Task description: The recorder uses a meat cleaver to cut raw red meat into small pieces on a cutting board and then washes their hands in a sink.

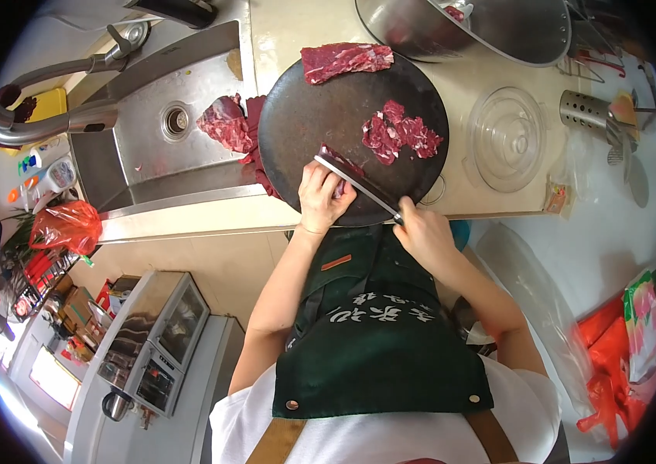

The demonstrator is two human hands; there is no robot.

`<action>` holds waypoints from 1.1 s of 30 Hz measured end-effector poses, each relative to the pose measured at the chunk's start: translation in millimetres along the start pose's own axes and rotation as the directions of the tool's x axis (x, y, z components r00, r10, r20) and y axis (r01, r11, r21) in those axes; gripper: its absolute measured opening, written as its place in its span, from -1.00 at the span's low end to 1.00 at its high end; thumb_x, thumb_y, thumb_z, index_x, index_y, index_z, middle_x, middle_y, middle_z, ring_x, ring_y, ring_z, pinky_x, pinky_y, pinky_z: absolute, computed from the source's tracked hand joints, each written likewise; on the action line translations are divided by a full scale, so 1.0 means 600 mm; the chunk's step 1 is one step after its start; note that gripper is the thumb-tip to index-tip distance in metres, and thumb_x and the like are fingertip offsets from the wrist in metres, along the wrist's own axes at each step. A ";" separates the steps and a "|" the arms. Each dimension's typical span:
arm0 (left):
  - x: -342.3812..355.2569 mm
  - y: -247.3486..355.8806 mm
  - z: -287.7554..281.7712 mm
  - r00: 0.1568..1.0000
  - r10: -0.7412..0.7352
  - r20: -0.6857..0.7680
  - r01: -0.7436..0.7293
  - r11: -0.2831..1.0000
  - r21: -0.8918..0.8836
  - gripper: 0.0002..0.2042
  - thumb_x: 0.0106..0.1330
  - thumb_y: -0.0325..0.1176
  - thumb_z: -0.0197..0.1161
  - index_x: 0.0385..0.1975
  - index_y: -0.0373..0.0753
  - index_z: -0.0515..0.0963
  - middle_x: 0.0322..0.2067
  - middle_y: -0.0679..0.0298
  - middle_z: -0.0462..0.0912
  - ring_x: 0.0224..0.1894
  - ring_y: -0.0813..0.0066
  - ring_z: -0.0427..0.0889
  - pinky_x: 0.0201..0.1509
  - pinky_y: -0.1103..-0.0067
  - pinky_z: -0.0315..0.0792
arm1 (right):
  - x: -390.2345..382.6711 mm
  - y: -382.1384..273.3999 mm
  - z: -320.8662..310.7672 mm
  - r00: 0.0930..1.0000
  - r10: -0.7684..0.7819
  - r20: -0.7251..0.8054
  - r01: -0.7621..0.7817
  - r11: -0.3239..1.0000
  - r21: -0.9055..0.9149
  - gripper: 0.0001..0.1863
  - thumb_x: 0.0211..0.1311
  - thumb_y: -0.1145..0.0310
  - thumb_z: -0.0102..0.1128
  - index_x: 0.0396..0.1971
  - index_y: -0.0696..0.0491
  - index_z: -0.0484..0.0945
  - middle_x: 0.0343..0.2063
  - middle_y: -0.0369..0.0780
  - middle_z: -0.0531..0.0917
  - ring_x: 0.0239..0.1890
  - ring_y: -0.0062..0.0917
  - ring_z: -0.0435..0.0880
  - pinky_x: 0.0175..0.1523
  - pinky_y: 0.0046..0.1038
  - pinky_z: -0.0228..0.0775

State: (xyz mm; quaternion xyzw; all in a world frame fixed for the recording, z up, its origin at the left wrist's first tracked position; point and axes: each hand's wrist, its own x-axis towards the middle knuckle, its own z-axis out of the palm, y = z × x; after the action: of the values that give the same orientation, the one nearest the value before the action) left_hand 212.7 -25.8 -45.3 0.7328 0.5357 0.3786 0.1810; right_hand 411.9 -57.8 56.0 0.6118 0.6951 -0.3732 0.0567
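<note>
My right hand is wrapped round the handle of a long knife, whose blade lies diagonally beside my left fingertips. My left hand has curled fingers on a piece of red meat, partly hidden by blade and fingers, on the round dark board. A long slab of meat lies at the board's far edge, and a heap of cut pieces at its right. A lump of meat sits on dark red cloth just left of the board, over the sink's edge.
A steel sink with a curved faucet is at left, near an orange-red bag. A large steel pot stands beyond the board. A clear lid and a utensil holder are at right. The counter's front edge crosses below the board.
</note>
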 end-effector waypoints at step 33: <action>0.006 -0.005 -0.002 0.998 -0.055 0.010 0.055 0.998 -0.014 -0.71 -0.19 -0.55 0.32 -0.36 -0.25 0.56 -0.28 0.17 0.54 -0.19 0.09 0.53 -0.10 0.35 0.50 | 0.091 -0.036 0.038 0.990 -0.080 -0.120 0.068 0.993 -0.102 -0.68 0.04 0.37 0.35 -0.36 0.10 0.34 -0.61 -0.08 0.63 -0.54 -0.17 0.69 -0.48 -0.23 0.53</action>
State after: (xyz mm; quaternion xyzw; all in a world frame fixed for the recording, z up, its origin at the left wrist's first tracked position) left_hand 210.3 -21.4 -45.5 0.7182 0.5522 0.3738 0.1990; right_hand 370.5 -26.7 20.3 0.6041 0.7368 -0.3021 0.0296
